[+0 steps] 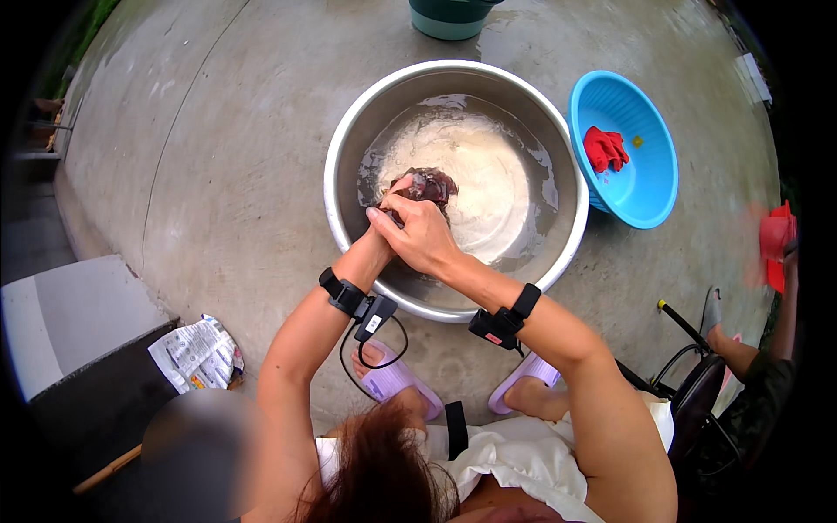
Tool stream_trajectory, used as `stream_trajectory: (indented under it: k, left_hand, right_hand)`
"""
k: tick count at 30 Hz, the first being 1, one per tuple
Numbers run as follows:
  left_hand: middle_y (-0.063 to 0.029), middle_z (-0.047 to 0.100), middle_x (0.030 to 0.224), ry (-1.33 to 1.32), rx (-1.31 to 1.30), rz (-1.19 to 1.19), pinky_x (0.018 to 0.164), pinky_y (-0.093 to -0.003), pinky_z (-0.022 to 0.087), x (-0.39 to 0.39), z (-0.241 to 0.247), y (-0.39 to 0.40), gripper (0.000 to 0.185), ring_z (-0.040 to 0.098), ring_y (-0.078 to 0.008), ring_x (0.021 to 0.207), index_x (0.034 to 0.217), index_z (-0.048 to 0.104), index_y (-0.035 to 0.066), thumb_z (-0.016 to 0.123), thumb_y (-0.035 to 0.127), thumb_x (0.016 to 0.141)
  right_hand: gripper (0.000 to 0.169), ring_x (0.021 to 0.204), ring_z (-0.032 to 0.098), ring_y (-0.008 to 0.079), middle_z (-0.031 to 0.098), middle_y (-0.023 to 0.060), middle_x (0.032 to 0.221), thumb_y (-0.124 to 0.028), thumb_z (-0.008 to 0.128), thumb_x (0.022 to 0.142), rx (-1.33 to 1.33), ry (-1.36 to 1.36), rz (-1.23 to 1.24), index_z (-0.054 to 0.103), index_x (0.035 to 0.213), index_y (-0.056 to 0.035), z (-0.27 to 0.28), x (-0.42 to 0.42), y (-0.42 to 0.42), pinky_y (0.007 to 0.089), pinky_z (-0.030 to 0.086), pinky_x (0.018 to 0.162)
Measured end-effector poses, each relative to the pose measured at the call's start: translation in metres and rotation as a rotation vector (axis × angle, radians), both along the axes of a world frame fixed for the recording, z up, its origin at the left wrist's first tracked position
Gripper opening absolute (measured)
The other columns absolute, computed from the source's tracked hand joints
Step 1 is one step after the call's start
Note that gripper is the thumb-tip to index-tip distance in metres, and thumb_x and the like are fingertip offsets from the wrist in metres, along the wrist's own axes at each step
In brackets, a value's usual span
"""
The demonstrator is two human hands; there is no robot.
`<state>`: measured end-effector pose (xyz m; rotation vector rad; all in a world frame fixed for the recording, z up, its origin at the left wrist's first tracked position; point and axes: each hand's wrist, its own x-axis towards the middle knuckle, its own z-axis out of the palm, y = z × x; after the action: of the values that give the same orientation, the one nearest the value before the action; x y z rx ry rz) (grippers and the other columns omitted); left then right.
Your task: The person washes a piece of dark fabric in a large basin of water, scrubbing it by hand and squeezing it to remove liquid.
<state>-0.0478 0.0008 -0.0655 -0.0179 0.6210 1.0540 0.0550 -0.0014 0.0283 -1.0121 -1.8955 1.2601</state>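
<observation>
A large round metal basin (562, 255) stands on the ground before me with clear water (484, 216) in it. Both my hands are together at its left side, gripping a dark, reddish-brown wet cloth (435, 183) that is bunched up in the water. My right hand (422, 229) lies on top, its thumb across my left wrist. Underneath, my left hand (377, 245) is largely covered by the right one, so most of its fingers are hidden. Each wrist carries a black strap with a small device.
A blue plastic basin (644, 189) holding a red cloth (605, 149) leans against the metal rim at right. Ahead stands a green bucket (448, 19). A crumpled plastic bag (199, 353) lies at left. At far right, a person's arm (786, 307) reaches to a red container (778, 235).
</observation>
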Motion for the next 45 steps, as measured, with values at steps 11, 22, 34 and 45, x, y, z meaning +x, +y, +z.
stream_trajectory:
  k: [11,22,34,45]
  left_hand:
    - [-0.0097,0.062,0.117,0.421,-0.266,0.081,0.096,-0.0421,0.050,0.030,0.051,-0.012,0.035,0.061,-0.0238,0.108,0.120,0.052,0.002,0.040,0.029,0.102]
    - [-0.0213,0.032,0.144,0.630,-0.281,0.151,0.102,-0.0450,0.047,-0.003,0.021,-0.031,0.069,0.046,-0.0377,0.127,0.148,0.010,0.010,0.053,0.023,0.097]
    - [-0.0261,0.049,0.132,0.615,-0.216,-0.057,0.104,-0.0437,0.042,0.007,0.032,-0.017,0.075,0.051,-0.0330,0.124,0.149,0.016,0.008,0.044,0.055,0.097]
    - [-0.0051,0.064,0.082,0.130,-0.230,0.122,0.065,-0.0354,0.052,-0.010,0.000,-0.015,0.025,0.061,-0.0198,0.072,0.089,0.060,0.014,0.057,0.038,0.095]
  right_hand:
    - [0.038,0.063,0.065,0.0384,0.066,0.0203,0.068,-0.032,0.049,0.091,0.268,-0.705,-0.083,0.069,0.071,-0.0073,-0.073,0.046,0.071,0.0489,0.051,0.061]
    - [0.051,0.111,0.057,0.0387,0.061,0.0198,0.118,-0.042,0.060,0.087,-0.084,-0.701,0.153,0.048,0.125,-0.0114,-0.088,0.089,0.067,0.0475,0.047,0.090]
    - [0.047,0.093,0.065,0.0239,0.066,0.0177,0.103,-0.025,0.072,0.080,-0.360,-0.048,-0.043,0.056,0.115,0.0016,-0.060,0.055,0.048,0.0332,0.050,0.083]
    - [0.021,0.065,0.063,0.0377,0.064,0.0177,0.069,-0.025,0.057,0.090,0.094,-0.164,0.066,0.059,0.087,-0.0053,0.000,0.012,-0.004,0.0462,0.048,0.060]
